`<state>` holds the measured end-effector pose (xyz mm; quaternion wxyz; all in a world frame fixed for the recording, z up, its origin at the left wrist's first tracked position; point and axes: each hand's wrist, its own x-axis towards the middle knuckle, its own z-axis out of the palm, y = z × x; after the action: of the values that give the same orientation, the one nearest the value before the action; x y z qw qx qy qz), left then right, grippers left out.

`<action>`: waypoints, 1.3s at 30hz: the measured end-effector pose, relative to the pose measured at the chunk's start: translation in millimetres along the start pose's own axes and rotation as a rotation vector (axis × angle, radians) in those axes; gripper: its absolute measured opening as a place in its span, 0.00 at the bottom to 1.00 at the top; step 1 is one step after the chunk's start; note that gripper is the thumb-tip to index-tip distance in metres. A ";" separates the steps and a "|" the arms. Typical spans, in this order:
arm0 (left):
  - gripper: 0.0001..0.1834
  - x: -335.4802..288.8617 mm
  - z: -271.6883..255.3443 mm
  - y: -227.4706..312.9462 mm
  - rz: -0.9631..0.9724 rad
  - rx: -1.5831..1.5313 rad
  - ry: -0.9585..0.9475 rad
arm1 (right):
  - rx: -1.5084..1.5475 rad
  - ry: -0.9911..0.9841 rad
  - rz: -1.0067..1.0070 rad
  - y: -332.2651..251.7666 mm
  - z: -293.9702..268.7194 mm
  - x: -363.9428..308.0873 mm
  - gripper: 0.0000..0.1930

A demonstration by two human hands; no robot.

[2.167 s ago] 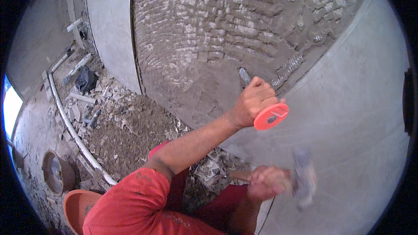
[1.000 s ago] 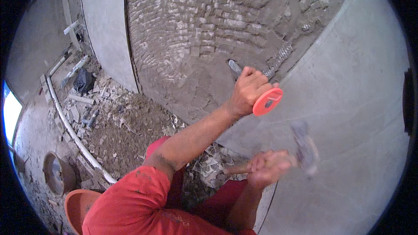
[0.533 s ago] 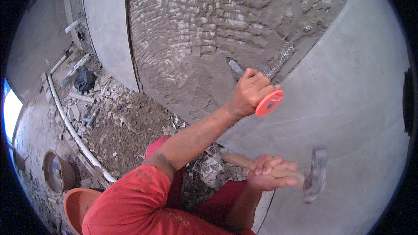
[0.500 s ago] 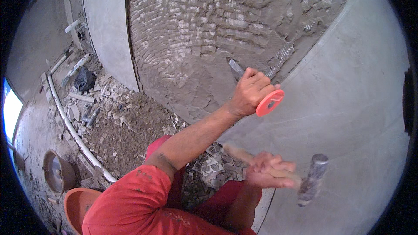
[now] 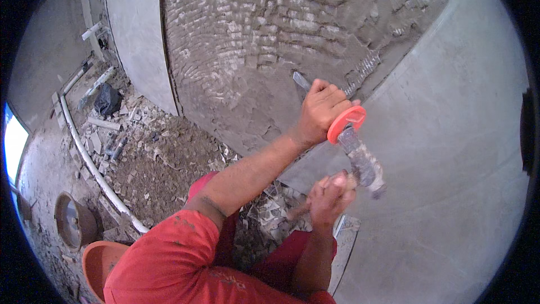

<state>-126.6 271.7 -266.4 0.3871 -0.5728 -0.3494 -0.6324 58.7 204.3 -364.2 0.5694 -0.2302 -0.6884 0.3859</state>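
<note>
My left hand (image 5: 324, 111) is closed around a chisel (image 5: 302, 81) with a round orange hand guard (image 5: 334, 131). Its flat metal blade points up and left against the rough grey wall (image 5: 253, 45). Below and to the right, my right hand (image 5: 331, 198) grips the wooden handle of a hammer (image 5: 365, 164). The worn hammer head meets the guarded end of the chisel. A strip of metal mesh (image 5: 364, 72) shows in the wall just past my left hand.
Smooth grey panels (image 5: 439, 152) flank the rough patch. Broken tile and rubble (image 5: 163, 163) cover the ground, with a white pipe (image 5: 93, 166) across it. A round tub (image 5: 73, 222) and an orange bucket (image 5: 101, 262) stand at lower left.
My right hand has swung the hammer up and left, from well clear of the chisel to its struck end. My left hand and the chisel have shifted only slightly.
</note>
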 end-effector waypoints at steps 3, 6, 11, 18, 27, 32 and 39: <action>0.09 -1.6 -10.9 -6.1 0.006 0.039 -0.010 | 0.254 -0.047 0.097 -30.9 -9.1 10.8 0.25; 0.09 -0.1 -6.6 -2.5 0.016 0.042 -0.018 | 0.653 0.139 -0.088 -39.7 -7.7 6.5 0.25; 0.11 2.2 -1.6 -0.5 -0.005 0.019 -0.002 | 0.060 0.091 0.326 -20.3 16.0 13.8 0.28; 0.08 2.1 -0.1 -0.3 0.013 0.039 -0.011 | 0.707 0.237 -0.077 -36.4 -11.5 8.1 0.27; 0.09 -1.2 -0.9 -6.3 0.022 0.099 0.038 | 0.353 0.100 0.202 -27.4 -14.2 15.6 0.26; 0.09 2.4 9.2 1.7 -0.003 0.056 0.039 | 0.514 0.234 -0.130 -3.4 -9.7 12.8 0.25; 0.08 -1.1 -3.8 -3.6 0.005 0.121 -0.014 | 0.520 0.179 0.261 -26.0 -15.6 15.0 0.23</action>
<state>-131.5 270.1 -267.8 0.4200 -0.5536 -0.3884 -0.6052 73.2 204.3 -333.7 0.6134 -0.1960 -0.4781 0.5973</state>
